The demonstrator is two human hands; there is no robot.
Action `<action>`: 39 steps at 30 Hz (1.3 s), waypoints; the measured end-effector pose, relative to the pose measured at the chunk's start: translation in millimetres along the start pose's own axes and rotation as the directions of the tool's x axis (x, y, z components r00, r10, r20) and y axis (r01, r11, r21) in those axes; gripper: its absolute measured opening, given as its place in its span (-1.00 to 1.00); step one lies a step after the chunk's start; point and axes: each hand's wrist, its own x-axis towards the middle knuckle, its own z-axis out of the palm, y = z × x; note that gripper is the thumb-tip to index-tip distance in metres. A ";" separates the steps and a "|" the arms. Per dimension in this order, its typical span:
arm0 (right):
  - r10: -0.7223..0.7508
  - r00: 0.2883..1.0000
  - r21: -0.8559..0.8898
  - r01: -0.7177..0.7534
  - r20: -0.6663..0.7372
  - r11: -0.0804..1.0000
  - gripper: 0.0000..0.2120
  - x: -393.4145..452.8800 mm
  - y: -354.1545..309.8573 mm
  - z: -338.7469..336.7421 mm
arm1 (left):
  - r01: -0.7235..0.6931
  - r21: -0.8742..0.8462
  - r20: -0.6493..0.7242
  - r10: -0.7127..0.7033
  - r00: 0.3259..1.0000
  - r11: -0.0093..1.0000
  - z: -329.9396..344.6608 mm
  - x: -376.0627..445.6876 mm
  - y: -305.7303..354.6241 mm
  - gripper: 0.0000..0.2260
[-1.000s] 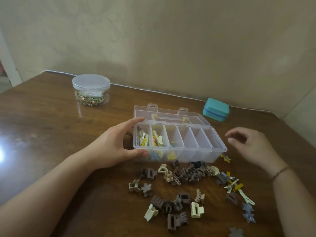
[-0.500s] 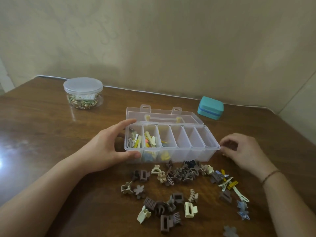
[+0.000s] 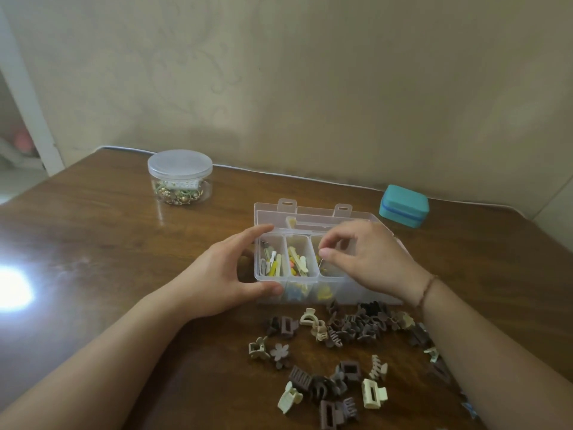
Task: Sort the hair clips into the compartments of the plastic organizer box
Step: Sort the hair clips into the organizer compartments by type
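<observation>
The clear plastic organizer box [image 3: 270, 275] stands open mid-table, its lid [image 3: 310, 212] folded back. My left hand [image 3: 217, 280] grips the box's left end, thumb on the front wall and index finger on the back rim. The first two compartments hold flat pastel clips [image 3: 291, 262]. My right hand [image 3: 372, 262] hovers over the third compartment, thumb and forefinger pinching a small clip that is mostly hidden. It covers the compartments to the right. Brown and cream claw clips [image 3: 356, 327] lie scattered in front of the box.
A lidded clear jar of small metal pieces [image 3: 179, 178] stands at the back left. A teal case [image 3: 403, 206] sits at the back right near the wall. More clips [image 3: 328, 392] lie near the wooden table's front edge.
My right hand has left the table at the box's right end and moved left, over the third compartment, fingers pinched. My left hand still holds the box's left end.
</observation>
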 end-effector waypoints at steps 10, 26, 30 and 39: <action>0.102 0.982 -0.007 -0.104 -0.161 0.995 -0.85 -93.4 45.3 -78.1 | 0.006 0.014 -0.011 -0.006 1.000 1.000 0.5 1.5 -1.6 -0.10; 0.358 0.934 -0.262 -0.346 -0.001 0.901 -0.81 -189.6 68.4 -63.5 | -0.007 -0.011 -0.043 0.007 0.999 1.000 3.2 0.7 -5.1 -0.19; 0.280 0.960 -0.223 -0.271 0.009 0.936 -0.86 -172.7 50.8 -94.8 | -0.013 -0.007 -0.051 0.012 0.999 1.000 2.9 0.6 -3.8 -0.18; 0.078 0.975 0.096 -0.059 -0.209 0.994 -0.92 -42.0 0.1 -47.8 | -0.016 -0.020 -0.053 0.015 0.998 1.000 2.9 -0.1 0.2 -0.13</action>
